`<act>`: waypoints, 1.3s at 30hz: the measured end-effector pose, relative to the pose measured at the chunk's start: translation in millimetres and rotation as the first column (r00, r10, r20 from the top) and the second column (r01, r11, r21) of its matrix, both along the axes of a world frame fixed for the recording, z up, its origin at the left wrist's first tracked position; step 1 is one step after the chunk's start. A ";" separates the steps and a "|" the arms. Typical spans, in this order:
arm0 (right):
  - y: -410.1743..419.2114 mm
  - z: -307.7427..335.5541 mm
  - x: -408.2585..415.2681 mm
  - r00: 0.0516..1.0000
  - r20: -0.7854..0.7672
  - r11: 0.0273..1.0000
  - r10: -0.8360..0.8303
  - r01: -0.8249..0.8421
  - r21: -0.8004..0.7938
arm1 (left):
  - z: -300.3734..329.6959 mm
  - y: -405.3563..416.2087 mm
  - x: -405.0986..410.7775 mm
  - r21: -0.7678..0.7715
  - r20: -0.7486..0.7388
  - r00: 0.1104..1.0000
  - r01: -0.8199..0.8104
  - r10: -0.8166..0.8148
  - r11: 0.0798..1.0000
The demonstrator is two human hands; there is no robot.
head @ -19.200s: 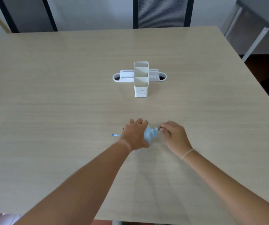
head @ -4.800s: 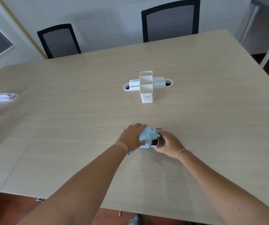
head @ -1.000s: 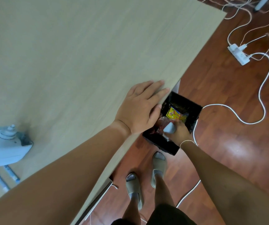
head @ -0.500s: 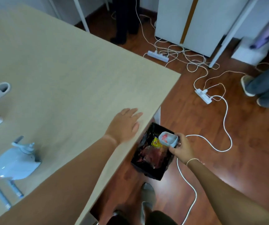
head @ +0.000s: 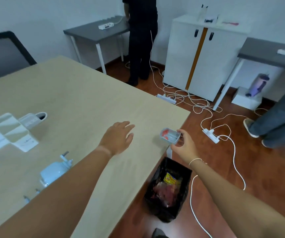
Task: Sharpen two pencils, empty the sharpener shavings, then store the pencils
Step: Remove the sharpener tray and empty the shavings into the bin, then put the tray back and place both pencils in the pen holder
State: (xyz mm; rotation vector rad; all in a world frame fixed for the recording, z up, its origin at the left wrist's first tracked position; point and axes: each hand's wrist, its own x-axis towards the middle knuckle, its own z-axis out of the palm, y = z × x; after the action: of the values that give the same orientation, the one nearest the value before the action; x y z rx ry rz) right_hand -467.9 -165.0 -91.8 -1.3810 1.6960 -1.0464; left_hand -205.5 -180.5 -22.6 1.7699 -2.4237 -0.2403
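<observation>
Shavings tray [head: 170, 136], pinched by the right hand [head: 184, 146] above the desk [head: 80, 100] corner. The sharpener [head: 52, 172] it belongs to lies far to the left, nearer the left hand [head: 118, 138], which hovers open and flat. Bin [head: 169, 189] directly below.

The right hand [head: 183, 146] pinches a small clear shavings drawer [head: 170, 137] at the table's [head: 80, 103] right edge, with reddish bits showing inside it. The left hand [head: 118, 137] is over the tabletop, fingers spread and relaxed. Below, on the wooden floor, a black bin [head: 168, 189] holds wrappers. To the left on the table are the pale blue sharpener [head: 54, 170], 2 pencil tips [head: 31, 194] just near of it, and farther, a white organizer [head: 13, 131].
</observation>
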 end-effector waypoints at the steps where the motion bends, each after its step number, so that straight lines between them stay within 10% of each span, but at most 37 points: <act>1: -1.8 4.8 11.0 1.000 0.018 1.000 0.019 -0.019 -0.005 | 5.2 3.4 9.6 -0.007 0.001 1.000 -0.013 0.013 1.000; 22: -25.0 -1.2 214.7 0.704 0.054 0.696 0.708 -0.708 0.120 | 12.6 108.3 175.7 0.268 -0.032 0.806 -0.562 0.590 0.782; 39: -41.1 -20.0 274.1 0.343 0.008 0.330 0.939 -0.911 0.246 | -15.6 122.1 168.2 0.353 -0.015 0.671 -0.691 0.742 0.631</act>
State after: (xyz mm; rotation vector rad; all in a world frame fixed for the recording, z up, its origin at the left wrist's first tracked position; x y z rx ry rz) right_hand -193.7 -206.0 -111.8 -1.9062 0.7042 -0.0587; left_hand -37.3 -58.4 -38.2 2.5781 -1.4265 -0.6707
